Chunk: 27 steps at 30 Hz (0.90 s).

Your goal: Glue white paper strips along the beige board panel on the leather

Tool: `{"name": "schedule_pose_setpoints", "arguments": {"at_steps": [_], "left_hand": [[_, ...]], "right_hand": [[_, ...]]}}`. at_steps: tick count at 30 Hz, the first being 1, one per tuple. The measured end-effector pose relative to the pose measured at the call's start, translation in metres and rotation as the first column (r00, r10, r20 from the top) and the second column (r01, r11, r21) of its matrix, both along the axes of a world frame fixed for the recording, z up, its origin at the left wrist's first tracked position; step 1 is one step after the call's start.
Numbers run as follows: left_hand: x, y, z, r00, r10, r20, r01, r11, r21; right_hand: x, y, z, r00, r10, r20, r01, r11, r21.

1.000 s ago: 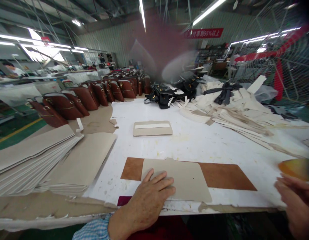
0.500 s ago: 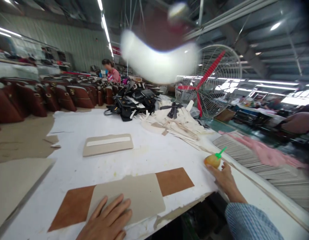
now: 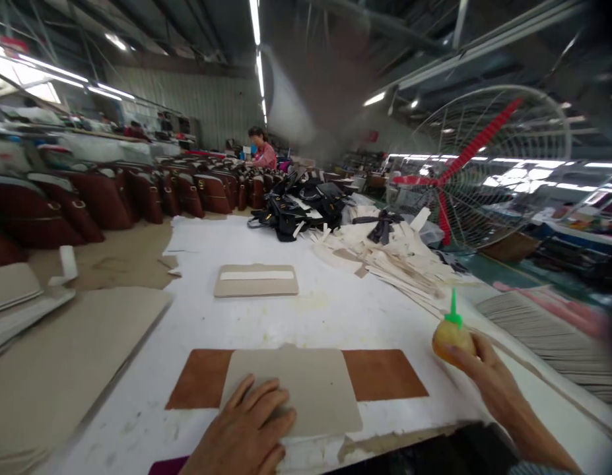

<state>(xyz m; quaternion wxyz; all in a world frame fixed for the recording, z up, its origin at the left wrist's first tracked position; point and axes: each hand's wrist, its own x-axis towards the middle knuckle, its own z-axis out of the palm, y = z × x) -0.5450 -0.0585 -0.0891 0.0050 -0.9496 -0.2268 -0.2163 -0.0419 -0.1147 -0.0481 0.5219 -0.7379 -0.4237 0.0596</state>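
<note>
My left hand (image 3: 253,422) lies flat, fingers spread, on a grey-beige board panel (image 3: 310,386). That panel rests over a brown leather strip, whose left end (image 3: 201,379) and right end (image 3: 385,375) show on either side. At the right, my right hand (image 3: 488,369) is wrapped round a yellowish squeeze bottle (image 3: 451,340) with a green nozzle (image 3: 453,313) pointing up. The bottle is held above the table's right side, apart from the leather. Farther back lies a second beige panel (image 3: 256,287) with a white strip (image 3: 256,275) across it.
Large beige boards (image 3: 88,363) lie at the left. Brown bags (image 3: 102,198) stand in rows behind them. Black straps and parts (image 3: 306,204) and pale strip scraps (image 3: 385,244) are heaped at the back. A big fan (image 3: 478,171) and a stack of grey sheets (image 3: 548,336) are at right; a person (image 3: 263,150) is far back.
My view has turned left, so things sit farther right. The bottle's nozzle, tilted to the right before, now points nearly straight up. My left hand remains on the panel.
</note>
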Motion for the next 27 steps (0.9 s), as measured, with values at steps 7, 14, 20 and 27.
{"name": "schedule_pose_setpoints", "arguments": {"at_steps": [7, 14, 20, 27], "left_hand": [[0.007, -0.017, 0.025, 0.997, 0.045, -0.067, -0.063, 0.951, -0.303], [0.006, -0.018, 0.028, 0.998, 0.036, -0.044, -0.049, 0.946, -0.321], [0.006, -0.017, 0.028, 0.998, 0.035, -0.055, -0.051, 0.945, -0.323], [0.005, -0.020, 0.023, 0.998, 0.039, -0.050, -0.052, 0.958, -0.281]], "right_hand": [[-0.094, -0.033, -0.013, 0.838, 0.319, -0.443, -0.413, 0.901, -0.132], [-0.132, -0.047, -0.017, 0.526, 0.141, -0.838, -0.214, 0.976, 0.029], [-0.148, -0.050, -0.008, 0.563, 0.065, -0.824, -0.192, 0.980, -0.054], [-0.142, -0.056, -0.005, 0.927, 0.202, -0.315, -0.270, 0.944, -0.191]]}}
